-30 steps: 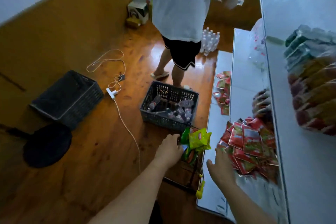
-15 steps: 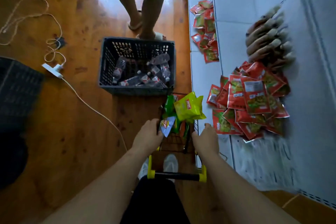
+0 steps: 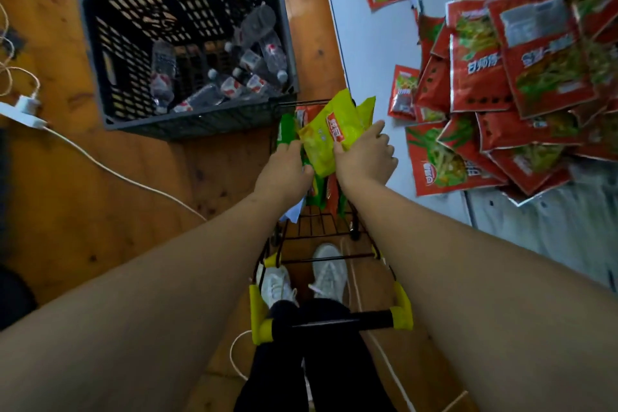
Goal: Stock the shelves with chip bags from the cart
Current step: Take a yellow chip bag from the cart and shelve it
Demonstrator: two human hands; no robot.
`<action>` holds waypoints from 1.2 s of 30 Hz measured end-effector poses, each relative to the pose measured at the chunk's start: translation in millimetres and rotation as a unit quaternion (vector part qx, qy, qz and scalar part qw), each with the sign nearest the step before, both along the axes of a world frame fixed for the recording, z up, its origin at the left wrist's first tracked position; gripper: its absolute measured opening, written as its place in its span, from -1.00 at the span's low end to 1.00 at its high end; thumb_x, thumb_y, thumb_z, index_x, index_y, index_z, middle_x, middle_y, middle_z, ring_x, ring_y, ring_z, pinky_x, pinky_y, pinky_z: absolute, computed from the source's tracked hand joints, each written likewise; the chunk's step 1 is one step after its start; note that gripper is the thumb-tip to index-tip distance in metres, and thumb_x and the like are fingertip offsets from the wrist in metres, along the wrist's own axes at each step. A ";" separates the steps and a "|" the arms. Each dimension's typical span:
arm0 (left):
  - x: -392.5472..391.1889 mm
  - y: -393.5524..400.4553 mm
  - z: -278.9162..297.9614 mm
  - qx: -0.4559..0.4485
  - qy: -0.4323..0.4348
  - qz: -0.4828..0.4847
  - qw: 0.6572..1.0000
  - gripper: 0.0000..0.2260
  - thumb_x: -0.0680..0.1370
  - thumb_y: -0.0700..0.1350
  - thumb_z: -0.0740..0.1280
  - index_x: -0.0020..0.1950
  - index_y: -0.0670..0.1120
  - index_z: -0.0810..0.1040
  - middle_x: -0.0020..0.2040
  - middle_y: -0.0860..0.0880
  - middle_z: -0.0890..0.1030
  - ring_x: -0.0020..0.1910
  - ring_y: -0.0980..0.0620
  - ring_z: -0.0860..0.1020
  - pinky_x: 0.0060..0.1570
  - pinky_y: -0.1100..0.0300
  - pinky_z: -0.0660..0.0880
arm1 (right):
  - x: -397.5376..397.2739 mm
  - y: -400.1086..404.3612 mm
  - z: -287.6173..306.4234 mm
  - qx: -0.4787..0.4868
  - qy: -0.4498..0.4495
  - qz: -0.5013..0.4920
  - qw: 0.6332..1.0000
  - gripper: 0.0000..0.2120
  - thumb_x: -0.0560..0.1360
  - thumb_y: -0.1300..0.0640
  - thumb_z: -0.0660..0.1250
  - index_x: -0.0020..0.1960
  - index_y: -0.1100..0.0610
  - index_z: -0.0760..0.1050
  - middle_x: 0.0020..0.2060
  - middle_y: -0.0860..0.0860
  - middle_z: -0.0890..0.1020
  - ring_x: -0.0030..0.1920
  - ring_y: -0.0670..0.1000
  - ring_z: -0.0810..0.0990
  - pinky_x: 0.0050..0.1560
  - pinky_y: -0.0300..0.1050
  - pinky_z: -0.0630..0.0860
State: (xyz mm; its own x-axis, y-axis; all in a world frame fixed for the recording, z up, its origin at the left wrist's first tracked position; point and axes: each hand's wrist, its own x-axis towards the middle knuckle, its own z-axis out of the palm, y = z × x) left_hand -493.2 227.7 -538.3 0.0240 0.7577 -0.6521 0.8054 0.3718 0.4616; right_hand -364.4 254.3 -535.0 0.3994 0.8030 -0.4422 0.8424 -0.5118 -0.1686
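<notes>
Since half a second ago: both hands advanced from cart rim onto yellow chip bag atop the load. Shelf immediately right of cart. Bag axis running forward-right toward it; right hand nearer, left hand opposite, both grasping.

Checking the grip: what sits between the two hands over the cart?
The head view shows a yellow chip bag between left hand and right hand.

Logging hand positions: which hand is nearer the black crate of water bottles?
Left. The left hand is at the cart's left side, just below the black crate; the right hand is farther right, on the yellow chip bag.
</notes>
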 end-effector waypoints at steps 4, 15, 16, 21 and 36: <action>1.7 5.4 8.1 0.005 0.005 -0.003 1.000 -0.52 0.60 -0.01 0.24 0.50 -0.08 0.25 0.36 -0.16 0.36 0.15 -0.22 0.51 0.09 -0.12 0.53 | 6.6 0.0 4.1 0.024 0.013 0.062 0.998 -0.60 0.49 -0.06 0.35 0.20 0.16 0.41 0.11 0.13 0.59 0.15 0.19 0.54 0.12 0.06 0.39; -29.2 48.9 149.2 -0.047 0.019 -0.002 0.999 0.01 0.43 0.24 0.44 0.60 0.04 -0.20 0.60 -0.11 -0.04 0.56 -0.21 0.04 0.46 -0.14 0.20 | 23.7 15.4 153.9 0.045 0.247 0.157 0.955 -0.67 0.42 -0.04 0.41 0.12 0.08 0.49 -0.04 0.13 0.60 -0.02 0.19 0.58 -0.09 0.06 0.54; -31.9 50.8 169.6 -0.044 0.005 -0.013 0.999 0.05 0.40 0.28 0.45 0.60 0.05 -0.21 0.61 -0.08 -0.05 0.57 -0.20 0.02 0.48 -0.18 0.17 | 23.3 16.6 175.9 0.037 0.256 0.170 0.951 -0.64 0.43 -0.05 0.41 0.16 0.06 0.48 -0.01 0.12 0.62 0.00 0.18 0.59 -0.06 0.06 0.55; -50.8 41.5 279.7 0.053 -0.018 -0.036 0.998 0.09 0.29 0.41 0.43 0.59 0.16 -0.16 0.57 -0.02 0.13 0.54 -0.16 0.11 0.45 -0.22 0.21 | 20.6 23.7 293.2 0.021 0.313 0.209 0.926 -0.49 0.44 -0.07 0.42 0.32 -0.02 0.34 0.10 0.07 0.63 0.03 0.12 0.61 -0.04 -0.05 0.53; -61.9 -59.2 528.2 0.186 -0.320 0.265 0.890 -0.55 0.29 0.24 0.54 0.06 0.09 0.53 0.02 0.08 0.68 -0.06 0.17 0.65 -0.03 0.22 0.59 | -29.8 -66.4 551.7 0.191 0.599 -0.005 0.778 -0.45 0.39 -0.35 0.27 0.28 -0.08 0.48 0.17 -0.05 0.64 0.14 -0.05 0.64 0.18 0.02 0.55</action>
State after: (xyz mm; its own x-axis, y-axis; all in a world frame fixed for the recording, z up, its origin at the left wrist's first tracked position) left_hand -555.1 168.5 -10.1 -0.1258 0.9337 -0.3353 0.0903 0.3473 0.9334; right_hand -394.2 187.9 16.6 -0.1092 0.9666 -0.2319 -0.0391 -0.2373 -0.9707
